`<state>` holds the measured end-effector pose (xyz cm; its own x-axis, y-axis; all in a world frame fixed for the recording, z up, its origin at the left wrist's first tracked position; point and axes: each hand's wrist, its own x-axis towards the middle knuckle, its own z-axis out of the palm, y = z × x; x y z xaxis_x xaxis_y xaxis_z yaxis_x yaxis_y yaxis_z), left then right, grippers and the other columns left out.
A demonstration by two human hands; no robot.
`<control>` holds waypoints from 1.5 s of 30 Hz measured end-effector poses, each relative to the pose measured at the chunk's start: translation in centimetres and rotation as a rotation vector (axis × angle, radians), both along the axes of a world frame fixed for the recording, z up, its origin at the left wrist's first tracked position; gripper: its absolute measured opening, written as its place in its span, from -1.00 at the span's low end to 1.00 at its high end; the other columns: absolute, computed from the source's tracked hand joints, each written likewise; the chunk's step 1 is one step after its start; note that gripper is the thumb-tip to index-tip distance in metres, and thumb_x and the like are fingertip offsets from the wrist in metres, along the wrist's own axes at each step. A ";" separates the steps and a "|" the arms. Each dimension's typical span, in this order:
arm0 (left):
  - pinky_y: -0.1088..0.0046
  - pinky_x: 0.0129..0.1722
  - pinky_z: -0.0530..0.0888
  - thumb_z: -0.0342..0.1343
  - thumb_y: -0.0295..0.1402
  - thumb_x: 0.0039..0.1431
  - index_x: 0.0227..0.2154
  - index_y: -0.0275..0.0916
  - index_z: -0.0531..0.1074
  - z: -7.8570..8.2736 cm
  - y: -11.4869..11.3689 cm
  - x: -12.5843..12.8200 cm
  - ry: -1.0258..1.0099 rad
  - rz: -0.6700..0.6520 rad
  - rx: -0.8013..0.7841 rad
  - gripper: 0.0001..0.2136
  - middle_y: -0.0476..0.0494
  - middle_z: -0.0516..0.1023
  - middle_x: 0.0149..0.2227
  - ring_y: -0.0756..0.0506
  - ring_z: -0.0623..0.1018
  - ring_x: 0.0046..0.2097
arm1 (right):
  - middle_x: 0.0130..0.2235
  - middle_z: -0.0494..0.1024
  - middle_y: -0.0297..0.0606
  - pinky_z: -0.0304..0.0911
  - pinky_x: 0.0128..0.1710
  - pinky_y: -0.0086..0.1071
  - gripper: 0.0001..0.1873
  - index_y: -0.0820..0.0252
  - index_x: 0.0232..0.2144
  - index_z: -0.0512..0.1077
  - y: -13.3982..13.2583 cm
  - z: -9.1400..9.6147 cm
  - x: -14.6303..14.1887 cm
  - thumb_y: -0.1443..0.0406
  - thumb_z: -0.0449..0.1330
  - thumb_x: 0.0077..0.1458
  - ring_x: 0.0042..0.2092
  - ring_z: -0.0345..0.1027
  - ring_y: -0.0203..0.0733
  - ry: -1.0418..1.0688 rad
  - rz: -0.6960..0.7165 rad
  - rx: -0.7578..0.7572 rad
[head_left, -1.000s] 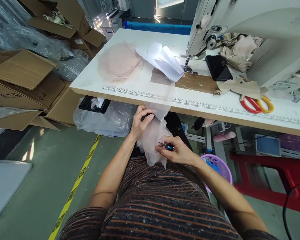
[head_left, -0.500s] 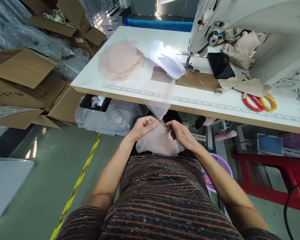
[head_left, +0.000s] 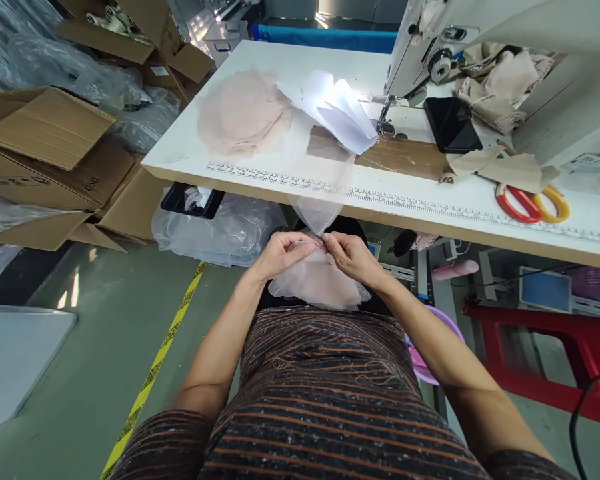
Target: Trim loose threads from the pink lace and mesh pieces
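A pale pink sheer fabric piece (head_left: 325,283) lies over my lap, gathered near its top. My left hand (head_left: 286,257) pinches it from the left, thumb laid along the gather. From the right, my right hand (head_left: 349,257) closes its thumb and forefinger on the same gathered spot, almost touching the left fingers. Some small dark thing shows at the right fingertips, too small to name. Above the hands, a translucent sheer strip (head_left: 320,200) drapes over the table edge and narrows down to the gather.
A sewing machine (head_left: 445,63) stands on the white table (head_left: 270,190), with white paper (head_left: 337,110) near its needle. Around it are a sheer fabric stack (head_left: 245,113), a black phone (head_left: 453,125) and scissors (head_left: 533,203). Cardboard boxes (head_left: 50,133) stand left, a red stool (head_left: 540,353) right.
My right hand has moved slightly left and up, its fingertips now meeting the left hand's at the gather. The fabric below has spread a little. The view has shifted slightly.
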<state>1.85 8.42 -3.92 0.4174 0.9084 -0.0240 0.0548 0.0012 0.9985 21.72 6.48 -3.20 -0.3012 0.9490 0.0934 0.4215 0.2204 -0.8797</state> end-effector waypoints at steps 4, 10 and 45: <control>0.45 -0.28 0.47 0.34 -0.11 0.07 -0.36 -0.26 0.67 0.0 -0.2 -0.1 0.010 0.007 -0.005 -0.72 -0.16 0.67 -0.36 -0.10 0.58 -0.31 | -0.60 0.24 -0.40 0.00 -0.45 -0.36 -0.27 0.16 -0.46 0.42 -0.5 -0.5 0.3 -0.27 -0.16 0.26 -0.52 0.08 -0.28 0.004 -0.075 -0.022; 0.44 -0.31 0.47 0.35 -0.06 0.03 -0.42 -0.27 0.65 0.9 -0.5 0.1 0.000 -0.021 -0.035 -0.68 -0.16 0.65 -0.40 -0.09 0.57 -0.33 | -0.54 0.32 -0.36 0.04 -0.41 -0.36 -0.33 0.14 -0.48 0.35 -1.3 0.0 0.3 -0.22 -0.16 0.31 -0.47 0.13 -0.27 -0.030 0.025 -0.006; 0.44 -0.34 0.51 0.25 0.02 0.14 -0.28 -0.30 0.51 -0.9 1.1 2.7 -0.004 -0.093 -0.001 -0.59 -0.16 0.62 -0.35 -0.04 0.57 -0.38 | -0.32 0.65 -0.17 0.32 -0.61 -0.40 -0.42 0.26 -0.33 0.57 1.4 -0.9 -0.5 -0.16 0.36 -0.09 -0.58 0.39 -0.30 0.426 -0.373 -0.111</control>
<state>4.56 9.47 -4.83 0.5003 0.8656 -0.0233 0.0505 -0.0023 0.9987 21.26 7.84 -4.08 0.0984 0.9948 0.0267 0.0569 0.0212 -0.9982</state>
